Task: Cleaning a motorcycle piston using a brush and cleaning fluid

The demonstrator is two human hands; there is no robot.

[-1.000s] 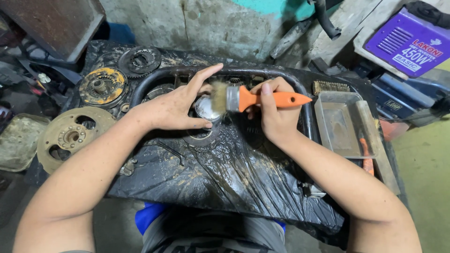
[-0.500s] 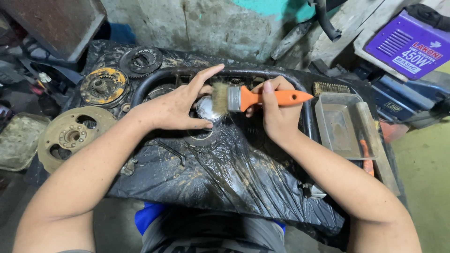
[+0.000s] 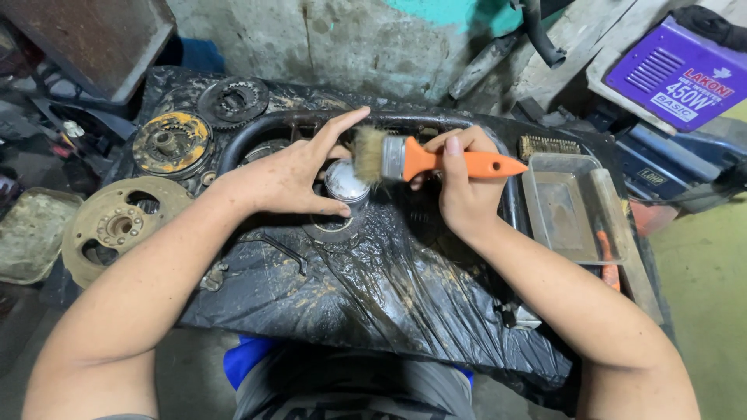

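The left hand [image 3: 292, 175] reaches in from the left with its fingers spread wide, the thumb and fingertips resting around one shiny round metal part [image 3: 345, 182] that sits in the middle of the dirty black plastic sheet [image 3: 405, 303]. The right hand [image 3: 461, 187] comes in from the right with its fingers curled tight around the orange handle of one paintbrush [image 3: 420, 159], and the bristles point left, just above the metal part. Three round, rusty metal discs [image 3: 117, 225] lie off to the left, one wire brush [image 3: 548, 145] lies at the back right, and one metal tray [image 3: 564, 206] sits on the right.
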